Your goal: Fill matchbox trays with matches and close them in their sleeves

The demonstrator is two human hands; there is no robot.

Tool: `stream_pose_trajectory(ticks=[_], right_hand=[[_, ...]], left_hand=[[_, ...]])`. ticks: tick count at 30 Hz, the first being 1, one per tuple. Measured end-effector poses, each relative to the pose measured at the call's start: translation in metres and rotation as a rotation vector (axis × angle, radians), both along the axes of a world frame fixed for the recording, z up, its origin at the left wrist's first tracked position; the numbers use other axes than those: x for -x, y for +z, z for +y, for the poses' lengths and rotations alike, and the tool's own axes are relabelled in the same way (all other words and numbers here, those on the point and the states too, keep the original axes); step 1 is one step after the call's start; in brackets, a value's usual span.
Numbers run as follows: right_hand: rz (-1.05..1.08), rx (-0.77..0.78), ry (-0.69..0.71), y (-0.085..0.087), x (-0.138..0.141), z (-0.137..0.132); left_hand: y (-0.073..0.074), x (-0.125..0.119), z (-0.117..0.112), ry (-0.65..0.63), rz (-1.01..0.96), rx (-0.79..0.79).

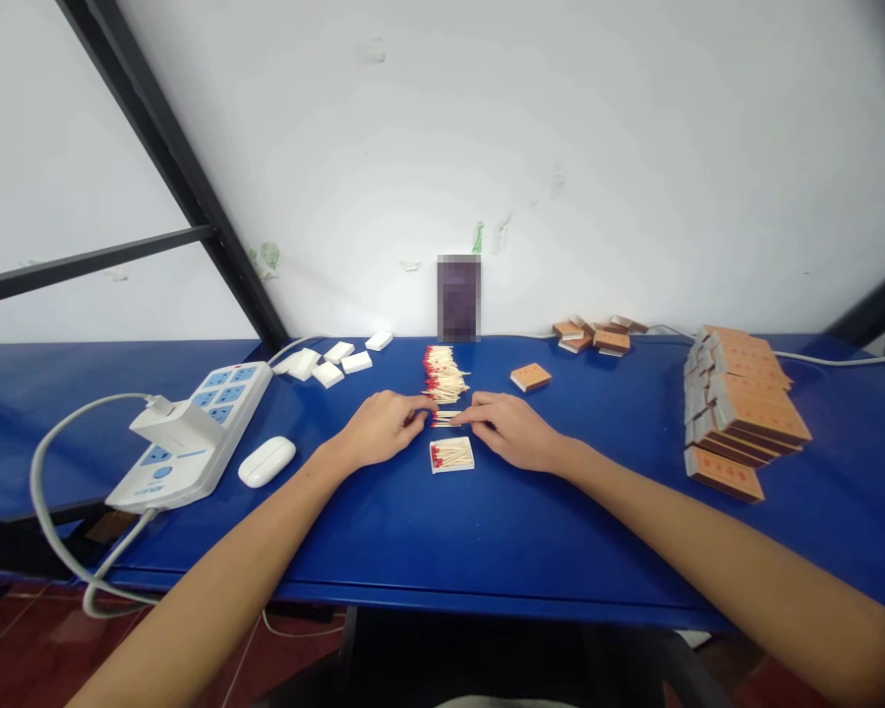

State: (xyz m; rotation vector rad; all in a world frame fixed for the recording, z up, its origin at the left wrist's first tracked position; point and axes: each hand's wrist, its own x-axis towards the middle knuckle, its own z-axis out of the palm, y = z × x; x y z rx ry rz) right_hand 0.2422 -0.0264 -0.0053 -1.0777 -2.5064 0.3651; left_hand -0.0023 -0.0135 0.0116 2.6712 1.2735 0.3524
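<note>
A small row of matches lies on the blue table, its red heads to the left. My left hand is at the head ends, index finger and thumb apart, the other fingers curled. From the other side, the outstretched index finger of my right hand touches the stick ends, with its thumb lower and apart. Just beyond lies a long heap of matches, heads also mostly left. Nearer to me is a white matchbox tray with several matches inside. Neither hand visibly lifts anything.
White matchbox trays lie at the back left, near a power strip and a white mouse-shaped object. An orange matchbox sleeve lies right of the heap. More sleeves rest by the wall; stacked matchboxes stand far right.
</note>
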Motion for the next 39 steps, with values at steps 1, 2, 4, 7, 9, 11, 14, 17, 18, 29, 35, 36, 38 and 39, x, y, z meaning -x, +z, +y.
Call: stream_pose_trajectory(ticks=[1,2,4,7,9,11,14,17,18,29,35,36,38,39], right_hand=[[0.004,0.007,-0.002,0.0001,0.0002,-0.0002],[0.01,0.012,-0.004,0.0002,0.0005,-0.0004],[0.022,0.016,-0.015,0.0006,0.0012,-0.0008],[0.018,0.014,-0.042,0.0007,0.0022,-0.001],[0.005,0.006,-0.046,0.0004,0.0024,-0.0009],[-0.003,-0.002,-0.038,-0.0002,0.0024,-0.0006],[-0.003,0.0,-0.035,-0.0007,0.0022,-0.0002],[0.006,-0.002,-0.026,-0.0003,0.0021,-0.0002],[0.011,-0.004,-0.022,0.0001,0.0022,-0.0004],[0.006,-0.004,-0.064,0.0013,0.0041,-0.002],[-0.011,-0.003,-0.06,0.001,0.0047,-0.0017],[-0.006,-0.002,-0.057,0.0008,0.0045,-0.0016],[0.008,-0.002,-0.045,0.0005,0.0039,-0.0016],[0.015,-0.003,-0.036,0.0004,0.0035,-0.0017]], left_hand=[[0.0,0.0,0.0,0.003,0.0,0.002],[0.0001,0.0,-0.0001,0.005,0.0,0.004],[0.0,-0.0001,-0.0001,0.009,0.0,0.006],[0.0002,-0.0001,-0.0002,0.004,-0.004,0.004],[0.0005,0.0,-0.0004,-0.002,-0.005,0.005],[0.0007,0.0001,-0.0007,-0.003,-0.005,0.007],[0.0004,0.0002,-0.0007,-0.001,-0.005,0.006],[-0.0002,0.0003,-0.0002,-0.004,-0.006,-0.001],[-0.0003,0.0004,0.0,-0.006,-0.006,-0.004],[0.0015,-0.0006,-0.0009,-0.01,0.007,-0.006],[0.0004,-0.0004,-0.0005,-0.016,0.004,0.0],[0.0001,-0.0003,-0.0005,-0.021,0.001,0.001],[-0.0006,-0.0002,-0.0004,-0.034,-0.006,0.0],[-0.0009,-0.0002,-0.0004,-0.04,-0.008,0.0]])
